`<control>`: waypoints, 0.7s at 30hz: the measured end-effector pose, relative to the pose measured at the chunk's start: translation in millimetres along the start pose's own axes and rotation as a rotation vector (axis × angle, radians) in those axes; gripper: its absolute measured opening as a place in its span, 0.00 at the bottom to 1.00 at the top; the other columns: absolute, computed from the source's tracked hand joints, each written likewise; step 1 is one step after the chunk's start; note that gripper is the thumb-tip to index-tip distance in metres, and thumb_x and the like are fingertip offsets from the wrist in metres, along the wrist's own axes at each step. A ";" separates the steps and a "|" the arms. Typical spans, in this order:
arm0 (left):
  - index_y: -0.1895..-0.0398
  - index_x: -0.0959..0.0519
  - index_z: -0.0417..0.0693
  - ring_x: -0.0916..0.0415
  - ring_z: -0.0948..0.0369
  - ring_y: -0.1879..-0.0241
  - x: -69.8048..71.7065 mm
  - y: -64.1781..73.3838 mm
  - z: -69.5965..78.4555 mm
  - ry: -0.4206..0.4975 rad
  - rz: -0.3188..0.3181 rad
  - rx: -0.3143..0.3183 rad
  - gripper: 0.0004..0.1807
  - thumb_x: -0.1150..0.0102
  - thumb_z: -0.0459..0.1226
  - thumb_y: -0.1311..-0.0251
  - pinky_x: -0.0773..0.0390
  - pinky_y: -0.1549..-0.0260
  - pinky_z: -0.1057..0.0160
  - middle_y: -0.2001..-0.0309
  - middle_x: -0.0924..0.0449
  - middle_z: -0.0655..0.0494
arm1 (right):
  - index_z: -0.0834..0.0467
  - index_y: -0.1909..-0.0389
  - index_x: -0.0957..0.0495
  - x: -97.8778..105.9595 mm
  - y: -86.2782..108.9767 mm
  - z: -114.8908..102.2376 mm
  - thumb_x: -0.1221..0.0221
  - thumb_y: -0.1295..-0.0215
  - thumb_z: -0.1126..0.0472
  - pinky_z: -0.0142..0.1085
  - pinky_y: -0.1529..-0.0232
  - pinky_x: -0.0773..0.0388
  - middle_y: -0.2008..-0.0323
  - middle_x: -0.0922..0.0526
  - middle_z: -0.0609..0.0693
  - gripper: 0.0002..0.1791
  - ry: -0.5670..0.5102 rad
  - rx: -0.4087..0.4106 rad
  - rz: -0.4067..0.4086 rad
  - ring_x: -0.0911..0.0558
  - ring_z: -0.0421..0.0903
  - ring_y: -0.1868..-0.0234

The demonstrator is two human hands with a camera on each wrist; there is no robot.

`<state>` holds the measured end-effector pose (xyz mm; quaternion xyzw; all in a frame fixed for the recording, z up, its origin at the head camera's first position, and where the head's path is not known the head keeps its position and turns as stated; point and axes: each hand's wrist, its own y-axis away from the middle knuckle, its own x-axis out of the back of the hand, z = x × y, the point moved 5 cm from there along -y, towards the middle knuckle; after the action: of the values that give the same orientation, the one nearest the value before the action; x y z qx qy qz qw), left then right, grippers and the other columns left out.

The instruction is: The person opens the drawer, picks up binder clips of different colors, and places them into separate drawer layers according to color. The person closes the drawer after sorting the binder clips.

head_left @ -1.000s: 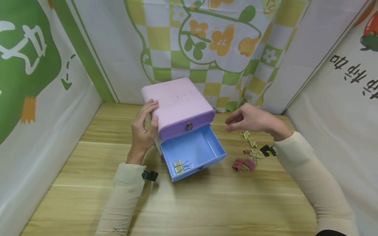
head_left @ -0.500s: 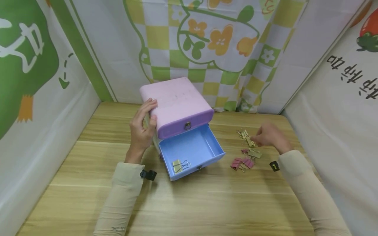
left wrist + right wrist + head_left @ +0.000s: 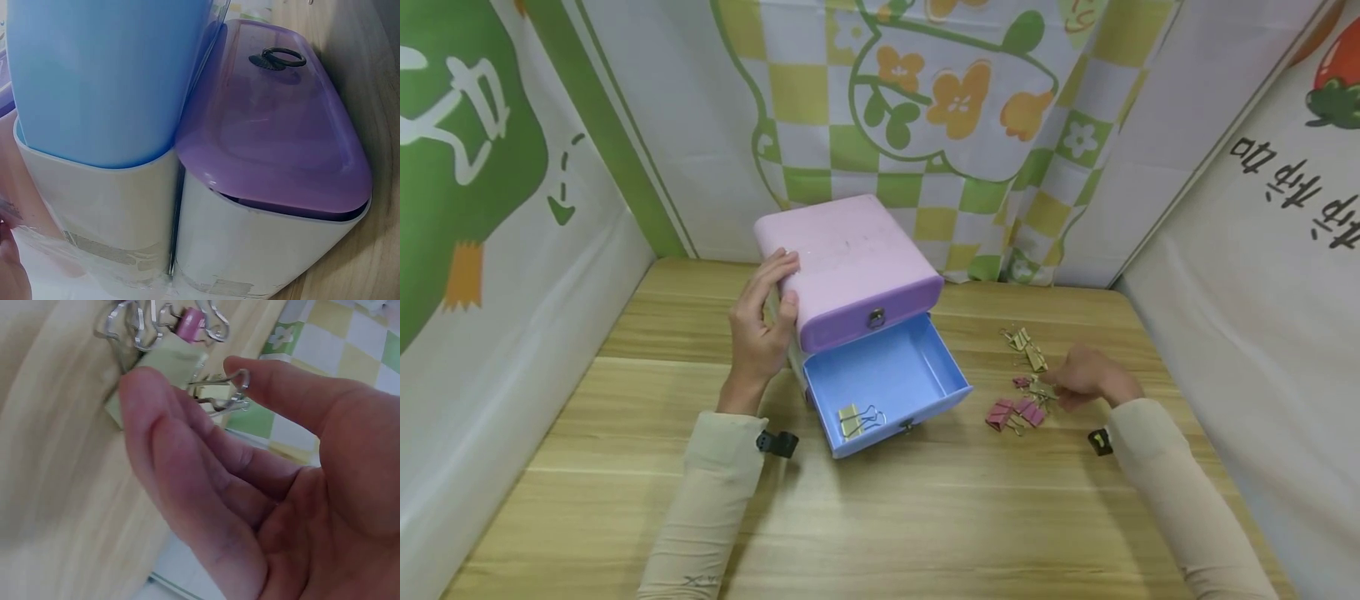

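Observation:
My left hand (image 3: 760, 333) rests against the left side of a pink-topped drawer box (image 3: 850, 258), fingertips over its top edge and thumb by the front corner. Below its purple front, a blue drawer (image 3: 891, 371) stands pulled out, holding a yellow binder clip (image 3: 850, 422) at its front left. At the right, my right hand (image 3: 1090, 375) is low over the table at a pale green-gold binder clip (image 3: 175, 359). In the right wrist view, the fingers lie along the clip's body, with the thumb tip (image 3: 240, 367) right at its wire handle.
Beside the right hand lie gold binder clips (image 3: 1035, 358), pink binder clips (image 3: 1000, 415) and a small pink clip (image 3: 1022, 382). The left wrist view shows a purple drawer front (image 3: 275, 131) with a ring pull (image 3: 284, 57). A patterned curtain (image 3: 962, 192) hangs behind the wooden table (image 3: 925, 517).
My right hand has moved from beside the drawer box, right and toward me, past the gold clips to the pale green-gold clip. My left hand stays on the box.

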<state>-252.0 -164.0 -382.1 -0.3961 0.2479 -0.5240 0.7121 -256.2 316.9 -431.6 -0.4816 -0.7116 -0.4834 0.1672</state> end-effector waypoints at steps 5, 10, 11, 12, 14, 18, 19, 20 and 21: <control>0.41 0.16 0.40 0.27 0.49 0.26 0.3 -0.3 0.2 0.001 0.004 -0.003 0.24 0.48 0.41 0.34 0.30 0.21 0.52 0.35 0.16 0.45 | 0.68 0.68 0.15 -2.1 -4.8 4.9 0.41 0.24 0.56 0.41 0.62 0.08 0.75 0.11 0.55 0.19 0.025 0.039 -0.003 0.13 0.44 0.75; 0.41 0.16 0.39 0.27 0.48 0.26 0.3 -0.5 0.6 0.008 0.004 -0.008 0.24 0.47 0.41 0.34 0.29 0.21 0.52 0.35 0.16 0.44 | 0.70 0.65 0.13 0.3 -10.8 13.3 0.39 0.26 0.59 0.37 0.63 0.09 0.74 0.09 0.53 0.16 -0.046 0.063 -0.014 0.12 0.42 0.75; 0.41 0.15 0.39 0.27 0.48 0.26 0.5 -0.5 0.7 0.007 0.004 -0.009 0.24 0.47 0.41 0.34 0.29 0.21 0.52 0.35 0.16 0.44 | 0.71 0.63 0.14 0.9 -12.5 15.0 0.39 0.26 0.60 0.36 0.63 0.08 0.74 0.09 0.53 0.16 -0.086 0.071 -0.024 0.12 0.41 0.74; 0.41 0.15 0.39 0.27 0.48 0.26 0.7 -0.6 0.7 0.008 0.005 -0.010 0.24 0.47 0.41 0.34 0.29 0.21 0.52 0.35 0.16 0.44 | 0.72 0.62 0.14 1.6 -14.2 17.6 0.39 0.27 0.60 0.34 0.64 0.08 0.74 0.09 0.52 0.16 -0.122 0.073 -0.033 0.11 0.40 0.74; 0.41 0.15 0.39 0.27 0.48 0.26 0.8 -0.6 0.6 0.010 0.004 -0.012 0.24 0.47 0.41 0.34 0.29 0.21 0.52 0.36 0.16 0.44 | 0.74 0.59 0.15 2.9 -17.2 22.7 0.40 0.26 0.62 0.33 0.62 0.08 0.72 0.09 0.51 0.16 -0.213 0.078 -0.062 0.10 0.39 0.72; 0.41 0.15 0.39 0.27 0.48 0.26 0.5 -0.6 0.9 0.015 0.003 -0.016 0.23 0.47 0.41 0.35 0.29 0.21 0.52 0.36 0.16 0.44 | 0.77 0.51 0.17 7.1 -20.9 33.1 0.43 0.23 0.63 0.32 0.56 0.08 0.68 0.08 0.51 0.18 -0.325 0.098 -0.108 0.09 0.39 0.68; 0.41 0.15 0.39 0.27 0.48 0.26 0.5 -0.6 1.0 0.016 0.004 -0.015 0.23 0.47 0.40 0.35 0.29 0.21 0.52 0.36 0.16 0.44 | 0.77 0.49 0.18 8.3 -21.6 35.4 0.44 0.23 0.63 0.33 0.54 0.08 0.66 0.08 0.52 0.18 -0.352 0.103 -0.120 0.09 0.39 0.66; 0.41 0.15 0.39 0.27 0.48 0.26 0.5 -0.5 1.2 0.016 0.005 -0.015 0.23 0.47 0.40 0.35 0.29 0.21 0.52 0.36 0.16 0.44 | 0.78 0.47 0.19 9.6 -22.2 37.7 0.44 0.22 0.63 0.33 0.52 0.08 0.64 0.07 0.52 0.19 -0.365 0.109 -0.126 0.09 0.40 0.64; 0.42 0.15 0.38 0.27 0.48 0.26 0.6 -0.4 1.4 0.017 0.006 -0.014 0.23 0.47 0.40 0.35 0.29 0.21 0.52 0.36 0.16 0.44 | 0.78 0.45 0.20 10.9 -22.9 39.9 0.44 0.22 0.64 0.34 0.50 0.09 0.63 0.07 0.53 0.19 -0.385 0.111 -0.131 0.09 0.41 0.63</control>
<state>-250.9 -164.2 -381.0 -0.3961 0.2586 -0.5235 0.7086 -271.7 354.9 -455.0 -0.5078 -0.7857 -0.3524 0.0224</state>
